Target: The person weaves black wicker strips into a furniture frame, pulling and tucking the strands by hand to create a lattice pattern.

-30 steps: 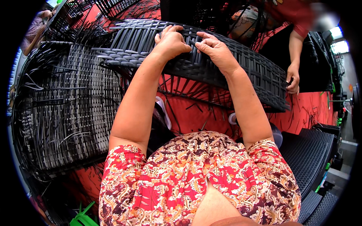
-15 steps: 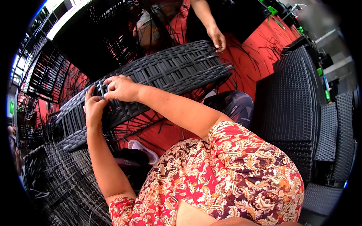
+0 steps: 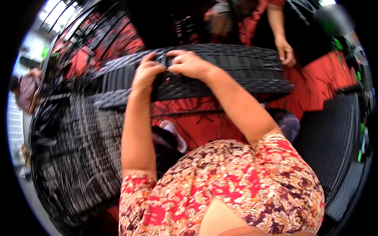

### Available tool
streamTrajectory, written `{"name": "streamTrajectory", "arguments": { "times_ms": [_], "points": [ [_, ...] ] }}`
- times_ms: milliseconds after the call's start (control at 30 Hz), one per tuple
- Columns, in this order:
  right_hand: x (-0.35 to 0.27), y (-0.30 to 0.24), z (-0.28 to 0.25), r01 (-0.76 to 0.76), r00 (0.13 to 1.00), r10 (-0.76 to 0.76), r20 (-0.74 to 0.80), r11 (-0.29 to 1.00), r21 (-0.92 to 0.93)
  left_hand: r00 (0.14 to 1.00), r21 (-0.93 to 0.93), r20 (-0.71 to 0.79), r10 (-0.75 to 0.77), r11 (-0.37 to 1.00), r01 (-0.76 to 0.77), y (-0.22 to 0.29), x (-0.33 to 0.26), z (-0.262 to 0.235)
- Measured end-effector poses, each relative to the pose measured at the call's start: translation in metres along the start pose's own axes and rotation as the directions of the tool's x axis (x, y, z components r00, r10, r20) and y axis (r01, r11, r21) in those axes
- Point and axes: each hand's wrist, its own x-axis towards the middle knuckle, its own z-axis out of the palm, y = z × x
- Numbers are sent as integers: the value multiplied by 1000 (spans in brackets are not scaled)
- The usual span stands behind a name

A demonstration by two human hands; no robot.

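At the far left a person in a patterned top (image 3: 26, 91) stands at the edge of the view, blurred. Next comes a stack of woven black panels (image 3: 75, 157) leaning at your left side, smeared by motion: your head has swung back since half a second ago, when the view was tilted hard and the workpiece ran diagonally.

Now the black woven panel (image 3: 236, 74) lies nearly level across the upper middle, resting edge-on in front of you above the red floor (image 3: 197, 126). Your left hand (image 3: 146, 74) has come up onto its near rim, fingers curled over the edge and pressed together on the weave. Your right hand (image 3: 189, 65) sits just beside it, touching, with the fingers bent and pinching what looks like a strand (image 3: 162, 59) at the top rim; the blur hides the exact grip. Both hands have kept to the same spot on the rim through the swing, so I judge the weaving at that point carries on rather than being finished.

Further right, a co-worker's hand (image 3: 286, 53) rests on the far rim of the same panel. At the right edge, dark woven cushions or panels (image 3: 334, 141) lie stacked on the red floor.
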Motion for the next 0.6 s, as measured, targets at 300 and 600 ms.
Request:
{"name": "streamTrajectory", "arguments": {
  "times_ms": [300,600],
  "points": [
    [-6,-25,13,-77,996,86,6,922,-379,986,116,105,129,983,-141,2,-7,-3],
    [0,-23,21,-66,997,52,-54,944,-323,977,423,212,-7,902,-85,7,-6,-21]
  ]
}}
